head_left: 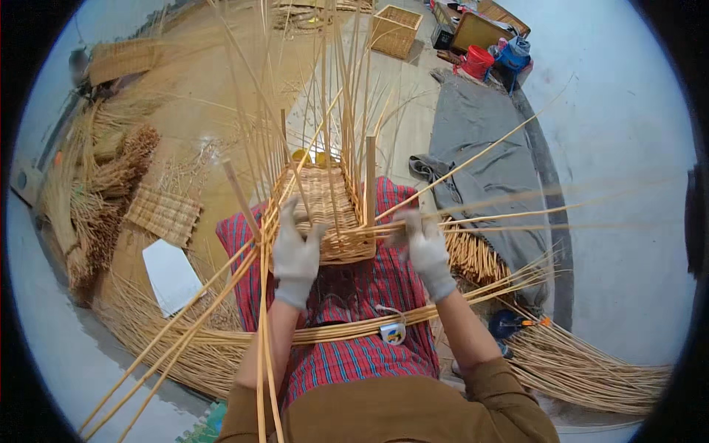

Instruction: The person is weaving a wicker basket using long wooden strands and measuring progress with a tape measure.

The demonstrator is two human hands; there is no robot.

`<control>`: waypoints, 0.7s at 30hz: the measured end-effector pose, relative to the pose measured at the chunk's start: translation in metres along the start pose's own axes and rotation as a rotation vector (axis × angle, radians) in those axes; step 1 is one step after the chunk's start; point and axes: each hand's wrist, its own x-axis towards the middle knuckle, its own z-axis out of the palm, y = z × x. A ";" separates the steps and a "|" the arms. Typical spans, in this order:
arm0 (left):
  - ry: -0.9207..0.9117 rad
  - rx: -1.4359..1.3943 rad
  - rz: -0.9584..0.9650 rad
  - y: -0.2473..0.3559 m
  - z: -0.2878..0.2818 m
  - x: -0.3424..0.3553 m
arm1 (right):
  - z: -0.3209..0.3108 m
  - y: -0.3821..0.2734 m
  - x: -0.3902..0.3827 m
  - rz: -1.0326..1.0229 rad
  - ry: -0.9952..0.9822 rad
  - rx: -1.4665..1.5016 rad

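At frame centre, I have one wicker basket, three stakes showing, my left hand with fingers apart, my right hand too blurred to tell.

The tan floor bears a woven wicker panel, a white sheet, a rectangular wicker basket, long wicker rods and a grey cloth. A red plaid cloth across the lap supports the half-woven basket.

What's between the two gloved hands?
Head view: beside the left hand, the near end of the wicker basket; then, toward the right hand, pale rods over red plaid cloth.
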 end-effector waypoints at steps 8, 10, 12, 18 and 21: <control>-0.042 0.779 0.866 -0.013 -0.052 -0.056 | 0.074 -0.078 -0.003 -0.311 -0.212 0.054; -0.042 0.806 0.507 -0.048 -0.075 -0.066 | 0.111 -0.100 0.012 -0.302 -0.280 0.057; -0.008 0.677 0.392 -0.085 -0.090 -0.059 | 0.176 -0.100 0.044 0.000 -0.259 0.008; -0.021 0.851 0.474 -0.119 -0.111 -0.035 | 0.235 -0.084 0.069 0.236 0.216 0.093; -0.112 0.623 0.417 -0.120 -0.105 -0.027 | 0.224 -0.099 0.066 -0.051 0.336 0.425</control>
